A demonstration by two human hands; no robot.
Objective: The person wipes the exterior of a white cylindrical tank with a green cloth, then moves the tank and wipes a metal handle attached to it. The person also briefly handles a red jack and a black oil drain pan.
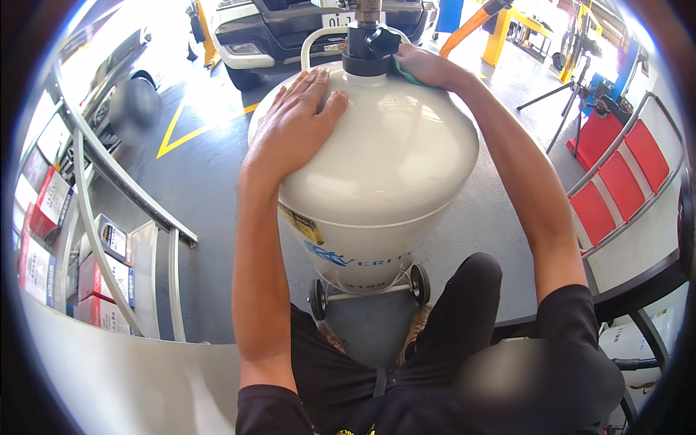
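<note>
A large cream-white metal tank [391,163] with a domed top stands in front of me, between my legs. My left hand [301,116] lies flat on the left of the dome, fingers spread. At the far right of the dome, close to the black collar [365,65], my right hand [429,68] is closed on a green cloth [407,75]; its fingers are partly hidden behind the knob. A black valve knob [384,41] juts from the fitting above the collar. Behind the neck curves a white handle [307,51]. Low on the tank are two black wheels [317,299].
A dark-and-white vehicle [290,36] is parked just beyond the tank. Boxes [109,283] sit on a metal-framed rack at left. Red-padded seats [623,181] line the right, near a black tripod [569,98]. A yellow post [496,40] rises behind.
</note>
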